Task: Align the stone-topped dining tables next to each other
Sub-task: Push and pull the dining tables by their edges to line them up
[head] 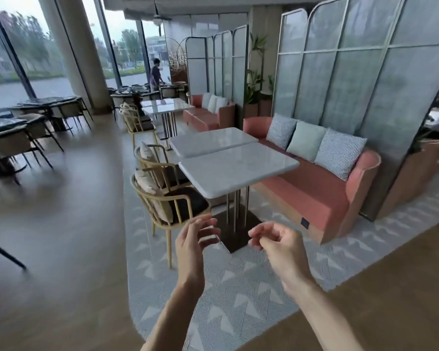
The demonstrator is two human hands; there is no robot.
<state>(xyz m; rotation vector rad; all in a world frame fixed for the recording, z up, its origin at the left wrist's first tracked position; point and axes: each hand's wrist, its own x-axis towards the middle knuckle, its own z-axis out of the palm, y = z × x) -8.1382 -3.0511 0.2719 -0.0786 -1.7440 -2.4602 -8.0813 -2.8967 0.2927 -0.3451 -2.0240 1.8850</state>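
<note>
Two white stone-topped tables stand side by side in front of a pink sofa. The near table [236, 168] rests on thin metal legs and a dark square base. The far table [211, 141] sits just behind it, their long edges almost touching, and the near top reaches further toward the sofa than the far one. My left hand [192, 245] is raised in front of me with relaxed fingers and holds nothing. My right hand [276, 243] hovers beside it, fingers loosely curled, also holding nothing. Both hands are short of the near table and touch nothing.
Two yellow-framed chairs [167, 201] stand at the tables' left side. The pink sofa [322, 188] with cushions runs along the right, backed by a glass screen [352, 79]. A patterned rug [238, 287] lies underfoot. Dark tables and chairs [15, 138] fill the left. A person [154, 76] stands far back.
</note>
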